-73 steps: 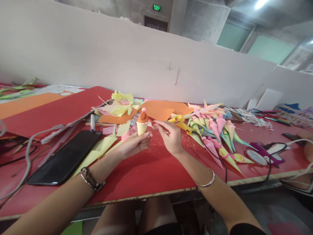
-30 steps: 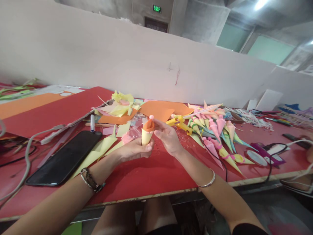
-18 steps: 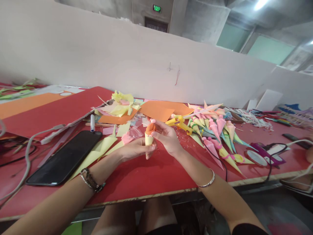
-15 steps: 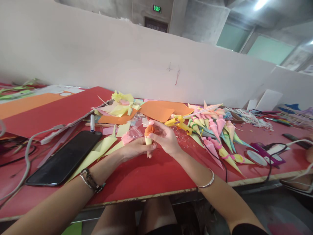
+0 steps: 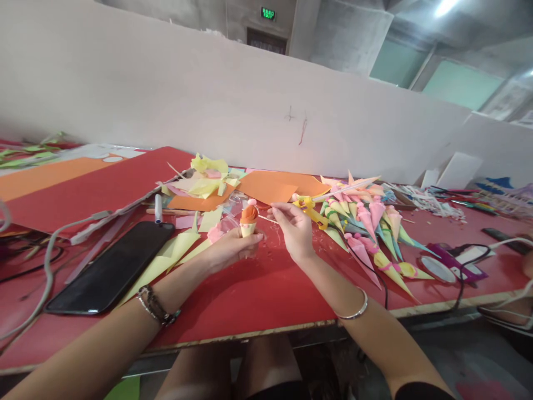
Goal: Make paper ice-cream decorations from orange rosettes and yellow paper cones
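Observation:
My left hand (image 5: 229,250) is wrapped round a small paper ice cream cone (image 5: 249,229) and holds it upright. The cone is pale yellow, with an orange swirl on top and a pink ball at the peak; its lower tip is hidden by the fingers. Just to the right, apart from the cone, my right hand (image 5: 295,230) is closed in a pinch. A thin pale strand (image 5: 268,219) runs between the orange swirl and those fingertips. Behind the right hand lies a yellow glue gun (image 5: 308,206).
Many finished paper cones (image 5: 366,216) are heaped on the right. A black phone (image 5: 112,266), yellow paper pieces (image 5: 179,247) and a white marker (image 5: 158,208) lie on the left. Orange sheets (image 5: 266,186) rest against the back partition. A dark cord (image 5: 370,264) crosses the table's right side.
My right hand has drawn away from the cone to the right, and a thin strand now shows between. My left hand has tilted and shifted the cone slightly left and up.

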`<state>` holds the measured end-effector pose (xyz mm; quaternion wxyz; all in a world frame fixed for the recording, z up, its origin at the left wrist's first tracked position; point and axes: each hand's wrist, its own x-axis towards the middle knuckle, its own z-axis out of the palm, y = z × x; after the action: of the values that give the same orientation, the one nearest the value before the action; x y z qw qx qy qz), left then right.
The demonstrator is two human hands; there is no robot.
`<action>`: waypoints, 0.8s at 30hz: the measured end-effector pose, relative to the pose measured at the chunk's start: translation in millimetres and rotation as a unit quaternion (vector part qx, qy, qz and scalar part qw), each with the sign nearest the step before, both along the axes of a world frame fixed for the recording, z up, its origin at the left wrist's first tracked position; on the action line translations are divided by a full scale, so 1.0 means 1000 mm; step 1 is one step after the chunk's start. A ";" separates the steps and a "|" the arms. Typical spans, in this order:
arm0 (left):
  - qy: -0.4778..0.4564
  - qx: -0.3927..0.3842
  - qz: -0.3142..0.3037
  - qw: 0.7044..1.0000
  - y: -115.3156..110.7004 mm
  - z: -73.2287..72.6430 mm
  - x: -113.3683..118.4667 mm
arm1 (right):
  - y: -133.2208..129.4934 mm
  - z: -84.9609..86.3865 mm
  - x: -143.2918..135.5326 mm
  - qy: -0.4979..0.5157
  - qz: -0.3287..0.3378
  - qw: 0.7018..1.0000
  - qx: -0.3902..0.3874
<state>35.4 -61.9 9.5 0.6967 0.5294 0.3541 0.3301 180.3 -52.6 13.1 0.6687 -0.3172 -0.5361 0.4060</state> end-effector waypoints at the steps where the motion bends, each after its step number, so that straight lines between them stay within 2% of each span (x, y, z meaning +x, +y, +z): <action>1: 0.002 0.003 0.003 1.000 0.000 0.000 0.000 | -0.001 0.000 0.000 -0.008 -0.012 1.000 0.009; 6: -0.018 -0.005 0.013 1.000 -0.001 -0.001 0.001 | -0.002 -0.001 0.000 -0.061 -0.050 0.995 0.057; 12: -0.052 -0.060 -0.033 0.996 -0.004 0.001 0.000 | -0.007 0.000 0.000 -0.101 -0.011 0.992 0.078; 16: -0.038 -0.063 -0.050 0.996 -0.003 -0.001 0.000 | -0.012 0.004 0.003 -0.182 -0.042 0.973 0.133; 20: -0.013 -0.056 -0.062 0.996 -0.003 -0.004 -0.001 | -0.014 0.004 0.002 -0.246 -0.019 0.951 0.184; 24: 0.008 -0.040 -0.060 0.997 -0.004 -0.003 0.000 | -0.012 0.000 -0.001 -0.263 -0.015 0.943 0.202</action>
<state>34.9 -66.3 7.0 0.7333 0.5239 0.3397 0.2690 179.6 -64.7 13.1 0.5597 -0.2797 -0.7588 0.1809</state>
